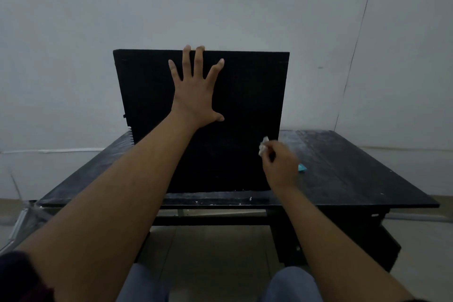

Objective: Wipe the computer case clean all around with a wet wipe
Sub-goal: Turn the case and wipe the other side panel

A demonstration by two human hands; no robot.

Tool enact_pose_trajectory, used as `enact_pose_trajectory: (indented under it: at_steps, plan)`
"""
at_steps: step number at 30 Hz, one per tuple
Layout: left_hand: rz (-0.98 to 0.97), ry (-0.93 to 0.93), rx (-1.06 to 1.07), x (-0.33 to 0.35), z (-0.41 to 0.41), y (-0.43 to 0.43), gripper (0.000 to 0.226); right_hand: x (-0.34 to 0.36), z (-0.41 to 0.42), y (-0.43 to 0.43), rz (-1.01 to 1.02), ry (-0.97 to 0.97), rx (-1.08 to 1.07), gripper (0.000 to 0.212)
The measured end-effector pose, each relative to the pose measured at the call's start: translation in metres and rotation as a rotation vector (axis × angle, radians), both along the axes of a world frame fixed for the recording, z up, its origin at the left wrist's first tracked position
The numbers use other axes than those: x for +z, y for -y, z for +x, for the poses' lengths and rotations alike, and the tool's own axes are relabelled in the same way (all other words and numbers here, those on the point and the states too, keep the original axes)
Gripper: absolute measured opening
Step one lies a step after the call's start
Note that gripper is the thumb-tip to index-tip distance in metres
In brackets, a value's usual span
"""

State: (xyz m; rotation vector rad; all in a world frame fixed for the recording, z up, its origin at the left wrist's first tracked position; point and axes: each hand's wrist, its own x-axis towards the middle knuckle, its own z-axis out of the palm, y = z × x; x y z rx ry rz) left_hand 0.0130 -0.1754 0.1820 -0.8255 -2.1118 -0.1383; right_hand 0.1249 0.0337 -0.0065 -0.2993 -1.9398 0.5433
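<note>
Plainly, from the head view, the work is mid-wipe on the near side panel. The case (247,95) stands on edge on the table (343,169), close to the front rim, with its broad black panel facing the person. Whether it leans back or stands dead upright I cannot tell through the wide lens.

The left hand (196,92) lies flat on that panel with fingers spread and straight, and two fingertips reach the top edge. It steadies the case and grips nothing. The right hand (280,163) is low at the panel's right edge, fingers curled and pinching the wipe (263,147), a small crumpled white wad that touches or nearly touches the panel.

By my judgement this panel's lower right corner is the patch in hand, and the top, ends and far side are yet to be reached. The next move calls for pressing the wad flat on the panel and drawing it across in strokes while the left hand braces. The case will then need turning to show another face.

A small blue scrap (302,168) lies on the table just beyond the right hand. It is too small to identify. No brand, label or writing can be read anywhere on the case, which looks uniformly dark.
</note>
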Motion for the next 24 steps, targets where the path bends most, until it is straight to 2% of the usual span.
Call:
enact_pose_trajectory:
  at_steps: [4,7,9,12,16,20,22,24]
  plan:
    - [-0.004,-0.007,0.004,0.0,-0.001,0.0,0.146,0.003,0.001,0.013,-0.142,-0.053,0.033,0.015]
    - [0.003,-0.014,-0.015,0.0,-0.002,0.0,0.145,0.026,-0.005,0.018,-0.042,-0.137,0.017,0.025]
    - [0.007,-0.013,-0.014,-0.001,-0.002,0.0,0.145,0.025,-0.009,0.02,0.066,-0.077,0.044,0.028]
    - [0.007,-0.013,-0.001,-0.001,0.0,0.0,0.145,0.011,-0.01,0.02,0.224,0.001,-0.006,0.015]
    - [0.002,-0.013,0.013,0.0,-0.002,0.001,0.146,0.031,-0.015,0.016,0.367,-0.077,-0.046,0.008]
    - [0.005,-0.023,0.01,0.0,-0.003,0.0,0.146,0.051,-0.025,0.019,0.283,-0.127,-0.058,0.024]
    - [0.005,-0.026,0.01,0.0,-0.005,0.001,0.146,0.038,-0.028,0.021,0.322,-0.112,-0.07,0.012]
    - [-0.001,-0.026,0.018,-0.001,-0.006,0.0,0.146,0.008,-0.026,0.023,0.363,-0.046,-0.043,0.011]
